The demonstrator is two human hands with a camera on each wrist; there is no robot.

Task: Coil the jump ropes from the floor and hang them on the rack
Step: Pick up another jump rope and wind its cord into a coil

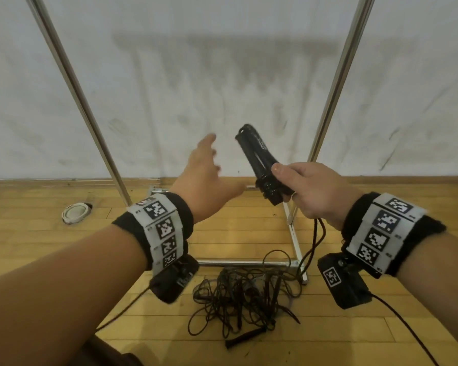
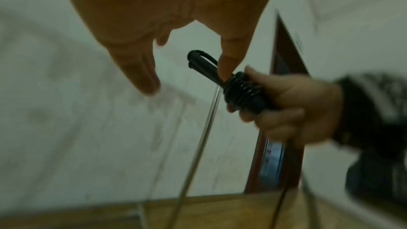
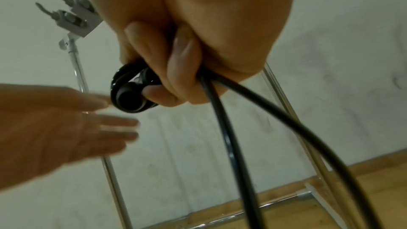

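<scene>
My right hand [image 1: 299,186] grips a black jump rope bundle [image 1: 259,162], handles together with cord wound round them [image 2: 240,91]. Two cord strands [image 3: 233,145] hang down from the fist. My left hand [image 1: 204,173] is open with straight fingers, just left of the bundle and apart from it in the head view; in the left wrist view its thumb tip [image 2: 229,62] overlaps the bundle. A tangled pile of black jump ropes [image 1: 243,294] lies on the wooden floor below my hands. The metal rack [image 1: 74,83] stands ahead, with hooks [image 3: 66,11] at its top.
The rack's right pole [image 1: 336,83] and base bars [image 1: 246,263] frame the space in front of a white wall. A round white floor fitting [image 1: 76,211] sits left of the rack. Sensor cables [image 1: 405,323] trail from my wristbands.
</scene>
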